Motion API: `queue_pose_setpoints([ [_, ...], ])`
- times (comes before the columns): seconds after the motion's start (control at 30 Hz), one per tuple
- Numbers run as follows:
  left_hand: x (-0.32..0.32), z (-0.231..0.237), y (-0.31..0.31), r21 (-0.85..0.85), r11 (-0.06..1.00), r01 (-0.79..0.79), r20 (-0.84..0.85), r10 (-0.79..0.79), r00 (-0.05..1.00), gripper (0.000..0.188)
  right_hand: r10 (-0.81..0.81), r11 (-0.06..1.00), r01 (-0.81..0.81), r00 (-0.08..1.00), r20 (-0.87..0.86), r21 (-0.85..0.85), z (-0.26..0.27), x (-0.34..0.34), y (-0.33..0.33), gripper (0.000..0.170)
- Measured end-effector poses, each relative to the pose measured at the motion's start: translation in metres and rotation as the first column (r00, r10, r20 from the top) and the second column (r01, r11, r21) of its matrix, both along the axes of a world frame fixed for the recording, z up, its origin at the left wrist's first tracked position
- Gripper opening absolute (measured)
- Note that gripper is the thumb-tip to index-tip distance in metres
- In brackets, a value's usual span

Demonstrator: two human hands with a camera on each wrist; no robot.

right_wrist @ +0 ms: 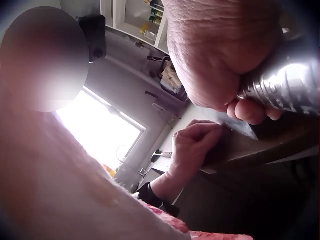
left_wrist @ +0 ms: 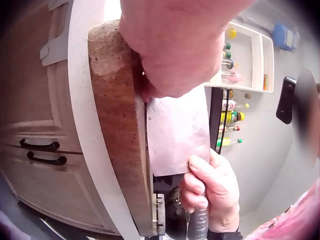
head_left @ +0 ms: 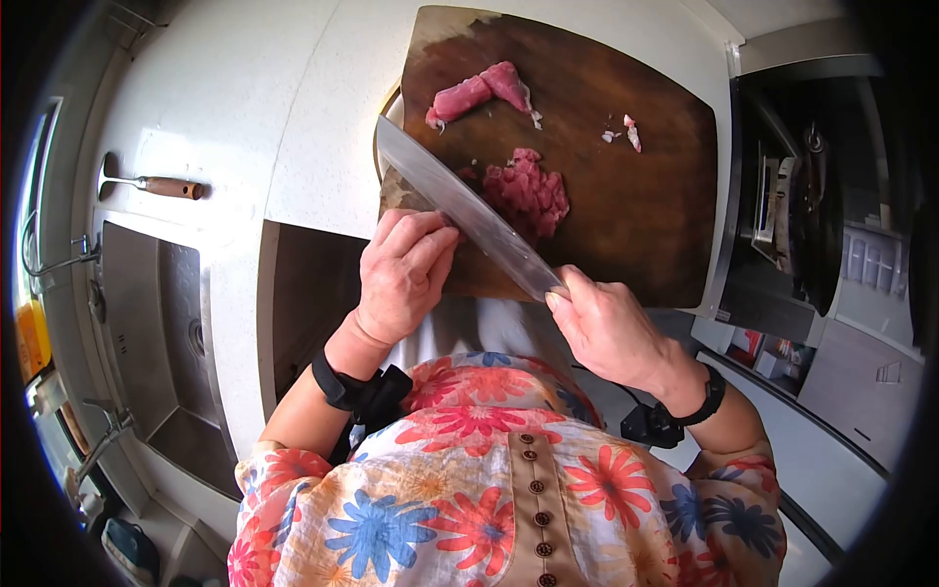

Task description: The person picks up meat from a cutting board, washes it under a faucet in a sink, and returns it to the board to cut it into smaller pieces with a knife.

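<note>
My right hand (head_left: 611,328) grips the ridged metal handle (left_wrist: 198,225) of a cleaver (head_left: 469,210). Its broad blade slants up and left across the near left part of a dark wooden cutting board (head_left: 636,215). Curled fingers of my left hand (head_left: 406,269) meet at the blade's near side, by the board's front edge; I cannot tell whether they pinch anything. Just beyond the blade lies a heap of cut raw meat (head_left: 528,191). Farther back on the board is a larger strip of meat (head_left: 479,93), and small whitish-pink scraps (head_left: 632,134) lie toward the right.
A white counter (head_left: 293,127) extends left of the board, with a wooden-handled utensil (head_left: 166,186) on it. The metal sink (head_left: 176,323) is at the left. Right of the board is a dark recess with a black pan (head_left: 817,215). Bottles (left_wrist: 230,117) and a white shelf show in the left wrist view.
</note>
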State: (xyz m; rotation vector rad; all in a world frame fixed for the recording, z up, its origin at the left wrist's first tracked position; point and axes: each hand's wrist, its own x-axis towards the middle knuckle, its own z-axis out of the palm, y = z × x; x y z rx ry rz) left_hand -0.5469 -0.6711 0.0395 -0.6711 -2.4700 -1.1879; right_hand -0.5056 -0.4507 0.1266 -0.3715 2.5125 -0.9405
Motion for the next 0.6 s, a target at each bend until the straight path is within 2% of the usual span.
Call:
queue_pose_setpoints([
  [0.37,-0.001,-0.001,0.000,0.011,1.000,0.006,0.004,-0.006,1.000,0.021,0.008,1.000,-0.008,1.000,0.002,0.003,-0.001,-0.001,-0.003,0.013],
  [0.43,0.000,-0.001,-0.001,0.013,1.000,0.011,0.002,-0.012,1.000,0.020,0.094,0.995,-0.095,0.995,0.010,0.028,-0.004,-0.010,-0.007,0.013],
  [0.6,0.000,0.002,0.000,0.003,1.000,0.020,0.011,-0.020,1.000,0.020,0.036,0.999,-0.038,0.997,-0.068,-0.024,-0.013,-0.043,-0.039,0.014],
])
